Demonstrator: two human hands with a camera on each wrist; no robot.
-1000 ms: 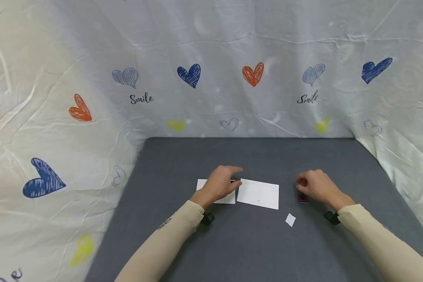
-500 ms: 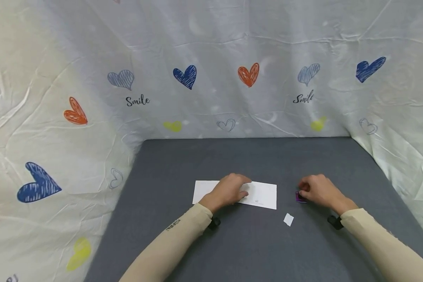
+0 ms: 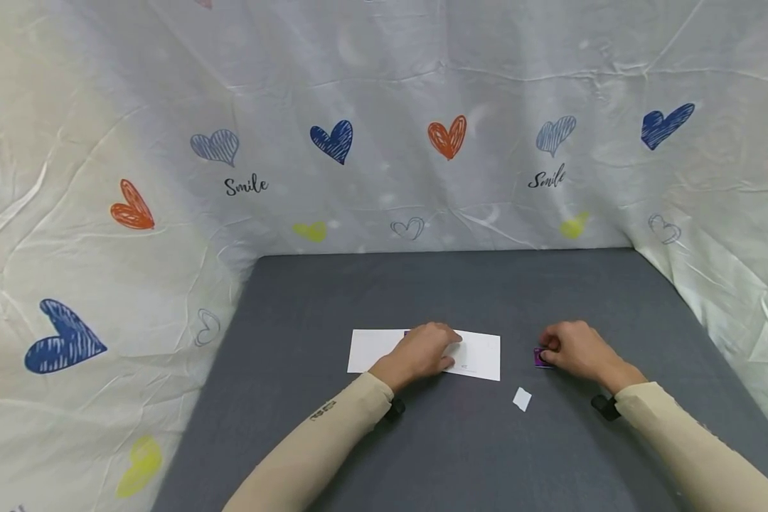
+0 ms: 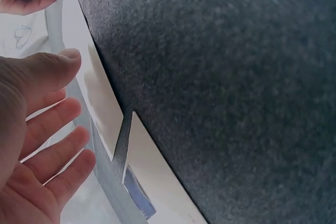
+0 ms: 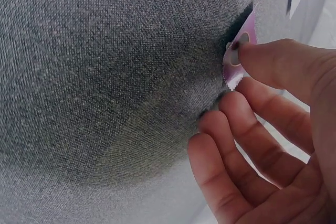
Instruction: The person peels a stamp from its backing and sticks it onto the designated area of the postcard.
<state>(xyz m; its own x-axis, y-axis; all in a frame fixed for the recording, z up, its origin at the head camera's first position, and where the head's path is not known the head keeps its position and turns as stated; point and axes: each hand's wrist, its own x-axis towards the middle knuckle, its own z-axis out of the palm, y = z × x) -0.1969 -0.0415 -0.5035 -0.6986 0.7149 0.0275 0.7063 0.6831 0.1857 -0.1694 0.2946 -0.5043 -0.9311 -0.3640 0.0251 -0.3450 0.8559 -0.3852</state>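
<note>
Two white cards lie side by side on the dark table, a left card (image 3: 372, 350) and a right card (image 3: 484, 355). My left hand (image 3: 422, 351) is over the right card's left part, its fingers loosely bent and holding nothing. In the left wrist view, a bluish stamp (image 4: 139, 195) sits at the corner of the left card nearest the gap. My right hand (image 3: 582, 350), right of the cards, pinches a purple stamp (image 5: 233, 72) with a toothed edge. Its thumb covers part of the stamp's oval picture, and the stamp stands tilted at the table surface.
A small white paper piece (image 3: 521, 399) lies on the dark grey table (image 3: 448, 441), in front of the cards and left of my right hand. A pale curtain (image 3: 384, 178) printed with hearts hangs behind the table and along its sides.
My left hand has moved right, from over the left card to over the right card. The right hand stays near its place, and more of the purple stamp shows.
</note>
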